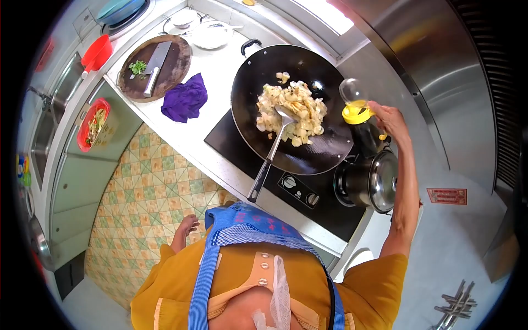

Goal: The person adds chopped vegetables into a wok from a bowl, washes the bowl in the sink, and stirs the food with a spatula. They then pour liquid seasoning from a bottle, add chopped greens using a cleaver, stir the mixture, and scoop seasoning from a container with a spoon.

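My right hand [389, 120] is closed round a glass jar with a yellow collar [357, 112], held near the right rim of a large black wok [286, 159]. Pale chopped food [300, 107] lies in the middle of the wok. A metal spatula [275, 140] rests in it, its black handle over the near rim, with no hand on it. My left hand [188, 225] hangs low beside my apron above the floor, fingers apart, holding nothing.
A lidded pot [379, 181] stands right of the wok. On the left counter are a purple cloth [186, 99], a round board [179, 58] with a cleaver [158, 63] and chopped greens [137, 67], and a white plate [212, 36]. A red basket [84, 132] sits farther left.
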The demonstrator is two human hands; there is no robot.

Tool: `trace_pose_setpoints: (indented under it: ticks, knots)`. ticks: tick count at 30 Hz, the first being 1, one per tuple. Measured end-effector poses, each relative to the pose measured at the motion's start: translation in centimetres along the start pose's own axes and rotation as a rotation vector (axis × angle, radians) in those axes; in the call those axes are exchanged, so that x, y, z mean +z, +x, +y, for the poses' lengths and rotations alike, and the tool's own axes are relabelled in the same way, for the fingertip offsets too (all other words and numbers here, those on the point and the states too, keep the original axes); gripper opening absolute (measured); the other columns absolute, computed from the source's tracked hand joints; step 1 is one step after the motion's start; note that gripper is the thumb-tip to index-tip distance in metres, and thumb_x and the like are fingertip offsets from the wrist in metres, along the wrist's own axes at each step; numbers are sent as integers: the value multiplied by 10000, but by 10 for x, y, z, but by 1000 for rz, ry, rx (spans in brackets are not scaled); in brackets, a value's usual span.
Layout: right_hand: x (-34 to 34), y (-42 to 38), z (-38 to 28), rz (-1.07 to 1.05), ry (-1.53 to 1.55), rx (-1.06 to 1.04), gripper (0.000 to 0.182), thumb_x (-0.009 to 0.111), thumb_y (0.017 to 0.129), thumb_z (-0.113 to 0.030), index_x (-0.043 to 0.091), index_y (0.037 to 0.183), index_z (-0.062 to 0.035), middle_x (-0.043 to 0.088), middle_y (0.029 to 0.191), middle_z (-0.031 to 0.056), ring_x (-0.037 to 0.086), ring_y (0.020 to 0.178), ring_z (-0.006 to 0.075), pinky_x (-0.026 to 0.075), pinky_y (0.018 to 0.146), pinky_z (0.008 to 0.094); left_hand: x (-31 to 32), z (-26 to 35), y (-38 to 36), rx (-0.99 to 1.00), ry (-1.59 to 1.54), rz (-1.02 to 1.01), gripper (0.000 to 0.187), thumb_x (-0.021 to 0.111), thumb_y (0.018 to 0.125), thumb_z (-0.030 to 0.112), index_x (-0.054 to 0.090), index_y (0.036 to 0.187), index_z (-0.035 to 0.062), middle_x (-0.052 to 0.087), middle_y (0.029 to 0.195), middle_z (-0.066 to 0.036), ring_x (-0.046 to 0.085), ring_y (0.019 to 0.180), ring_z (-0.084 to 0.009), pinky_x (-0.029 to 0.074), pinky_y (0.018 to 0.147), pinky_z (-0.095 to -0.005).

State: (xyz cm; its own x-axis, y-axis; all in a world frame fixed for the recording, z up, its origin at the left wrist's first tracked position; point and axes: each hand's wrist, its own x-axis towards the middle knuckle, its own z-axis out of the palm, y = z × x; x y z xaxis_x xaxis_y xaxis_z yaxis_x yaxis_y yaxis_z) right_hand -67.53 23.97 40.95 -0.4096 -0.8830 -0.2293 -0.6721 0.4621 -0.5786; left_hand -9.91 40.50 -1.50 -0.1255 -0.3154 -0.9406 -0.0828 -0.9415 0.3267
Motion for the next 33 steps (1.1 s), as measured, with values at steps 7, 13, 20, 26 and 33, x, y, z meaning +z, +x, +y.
trace_pose_setpoints:
  ticks: [7, 13, 20, 26, 33]
  knots:
    - [2, -49, 26, 133, 850, 2, 398, 537, 865, -445, 446, 631, -136, 254, 500, -83, 232, 414, 43, 177, 420, 195, -48, -53, 131, -116, 153, -267, 349, 556, 805, 250, 496, 1126, 127, 571, 965, -52, 567, 876, -213, 443, 693, -370]
    - [-12, -123, 52, 252, 1097, -163, 235, 594, 852, -218, 427, 738, -98, 280, 550, -64, 301, 516, 60, 195, 445, 200, -7, -15, 122, -79, 435, -164, 323, 544, 797, 286, 557, 1071, 116, 585, 971, -82, 563, 895, -245, 453, 722, -395]
    - [-48, -270, 144, 649, 1126, -100, 158, 580, 845, -155, 455, 792, -77, 282, 568, -62, 279, 507, 54, 213, 448, 204, 50, 16, 111, -48, 700, -220, 319, 542, 796, 287, 567, 1061, 111, 586, 983, -85, 565, 892, -247, 456, 725, -397]
    - [-57, -403, 301, 979, 1027, 151, 172, 606, 828, -193, 504, 753, -77, 328, 568, -60, 300, 506, 47, 210, 456, 197, 114, 1, 94, 8, 852, -232, 315, 540, 796, 288, 575, 1052, 108, 587, 993, -88, 566, 889, -249, 459, 727, -398]
    - [-76, -490, 493, 1455, 751, 421, 203, 590, 828, -208, 505, 670, -113, 389, 590, -56, 318, 522, 50, 240, 467, 216, 169, -50, 49, 61, 925, -199, 312, 538, 795, 288, 585, 1042, 103, 588, 1004, -90, 568, 886, -252, 462, 730, -400]
